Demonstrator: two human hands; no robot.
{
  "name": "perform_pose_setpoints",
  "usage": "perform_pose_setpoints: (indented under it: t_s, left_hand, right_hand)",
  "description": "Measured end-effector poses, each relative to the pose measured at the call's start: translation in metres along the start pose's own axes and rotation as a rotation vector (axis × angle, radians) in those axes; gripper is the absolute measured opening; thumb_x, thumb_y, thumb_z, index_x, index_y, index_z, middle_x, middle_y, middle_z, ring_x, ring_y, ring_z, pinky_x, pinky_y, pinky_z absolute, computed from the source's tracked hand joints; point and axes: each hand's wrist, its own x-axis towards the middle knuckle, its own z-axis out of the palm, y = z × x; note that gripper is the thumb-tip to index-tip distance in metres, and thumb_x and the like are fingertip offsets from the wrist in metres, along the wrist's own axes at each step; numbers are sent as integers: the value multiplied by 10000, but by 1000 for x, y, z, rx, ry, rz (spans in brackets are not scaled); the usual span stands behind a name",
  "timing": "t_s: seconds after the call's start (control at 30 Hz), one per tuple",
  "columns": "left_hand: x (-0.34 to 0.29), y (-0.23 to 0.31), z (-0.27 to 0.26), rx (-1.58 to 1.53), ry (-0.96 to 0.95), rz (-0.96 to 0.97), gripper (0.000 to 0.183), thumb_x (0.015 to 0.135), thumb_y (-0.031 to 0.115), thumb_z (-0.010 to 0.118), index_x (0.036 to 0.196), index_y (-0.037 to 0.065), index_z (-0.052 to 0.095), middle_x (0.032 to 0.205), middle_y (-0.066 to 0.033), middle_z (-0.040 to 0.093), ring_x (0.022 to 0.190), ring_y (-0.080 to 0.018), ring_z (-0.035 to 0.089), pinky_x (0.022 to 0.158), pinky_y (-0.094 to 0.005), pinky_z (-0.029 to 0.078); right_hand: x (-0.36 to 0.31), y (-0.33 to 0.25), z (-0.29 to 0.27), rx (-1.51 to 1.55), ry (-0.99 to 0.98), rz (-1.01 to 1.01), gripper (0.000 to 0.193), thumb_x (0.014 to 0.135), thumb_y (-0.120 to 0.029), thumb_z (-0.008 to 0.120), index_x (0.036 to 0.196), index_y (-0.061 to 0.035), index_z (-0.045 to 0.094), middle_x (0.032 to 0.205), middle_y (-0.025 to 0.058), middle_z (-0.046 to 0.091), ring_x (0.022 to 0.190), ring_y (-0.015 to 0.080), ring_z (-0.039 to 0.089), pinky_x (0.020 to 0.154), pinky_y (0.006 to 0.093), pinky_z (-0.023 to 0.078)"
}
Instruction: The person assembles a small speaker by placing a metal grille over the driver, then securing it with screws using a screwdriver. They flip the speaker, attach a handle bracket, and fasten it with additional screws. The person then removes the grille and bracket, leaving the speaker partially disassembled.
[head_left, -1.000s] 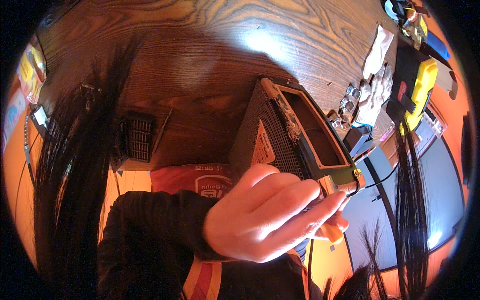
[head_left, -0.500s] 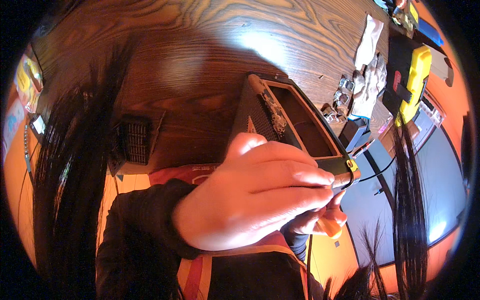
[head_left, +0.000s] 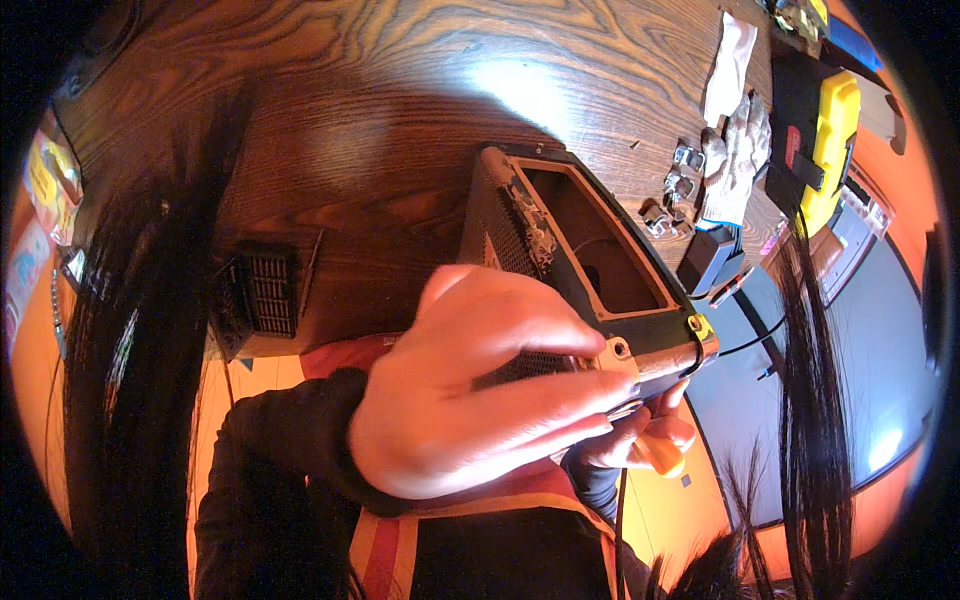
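A dark box-shaped cabinet [head_left: 590, 225] with a perforated side, a rectangular opening and worn, peeling edges stands tilted in front of me. My left hand [head_left: 480, 390] reaches across its near corner, fingers pinched by a bare tan corner with a round hole. A small shiny metal piece [head_left: 626, 408] shows under the fingertips; what the pinch holds is mostly hidden. Below the same end, my right hand [head_left: 640, 435] is closed around an orange-yellow tool handle [head_left: 662, 455]; the tool's working end is out of sight. Another corner [head_left: 698, 325] bears a yellow patch.
Several shiny metal corner pieces [head_left: 680, 186] lie on the wood-grain table [head_left: 380, 130] beside grey work gloves [head_left: 738, 150]. A black box [head_left: 708, 262] with a cable and a yellow-and-black case [head_left: 832, 150] stand right. A dark slotted part [head_left: 268, 290] lies left. Strands of hair hang across both sides.
My left hand's thumb and fingers have drawn back leftward, uncovering the near corner and its hole. The cabinet has shifted slightly left. My right hand keeps its hold on the handle.
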Motion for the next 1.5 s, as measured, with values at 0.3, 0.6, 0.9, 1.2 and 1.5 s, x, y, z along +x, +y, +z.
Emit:
perform_pose_setpoints:
  t_s: [0.3,0.6,0.9,1.2,1.5]
  left_hand:
    - [0,2,-14,172,-93,-31,376,569,118,807,920,76,678,926,-66,643,872,-234,602,702,-339,407]
    - [-3,-1,0,5,-18,-45,390,550,92,821,899,25,659,935,-112,596,799,-241,581,671,-322,455]
    - [-1,-2,-3,111,-53,28,439,518,112,819,917,21,658,950,-109,631,850,-262,577,732,-338,457]
    - [2,-2,-6,106,-97,16,426,528,62,796,931,29,661,969,-101,639,849,-251,594,718,-329,441]
    - [12,-4,-19,214,-175,145,426,541,134,782,950,72,677,1000,-65,649,877,-239,601,692,-332,384]
  right_hand:
    - [-1,-5,-10,-136,-182,-16,201,862,-58,476,913,-79,282,1066,218,468,1028,330,535,907,486,449]
    - [8,-8,3,-120,-90,-62,164,799,20,417,855,-61,286,980,228,472,1031,366,518,951,519,389]
    - [14,-15,5,-122,-141,-95,183,749,76,376,826,-65,289,872,191,445,1033,402,505,980,551,346]
    - [13,-27,13,-141,-160,-17,251,741,97,366,851,-112,282,832,86,330,1013,425,508,950,588,367]
    - [13,-21,14,-78,-160,-47,186,778,70,420,830,-67,305,960,199,384,987,389,539,920,537,402]
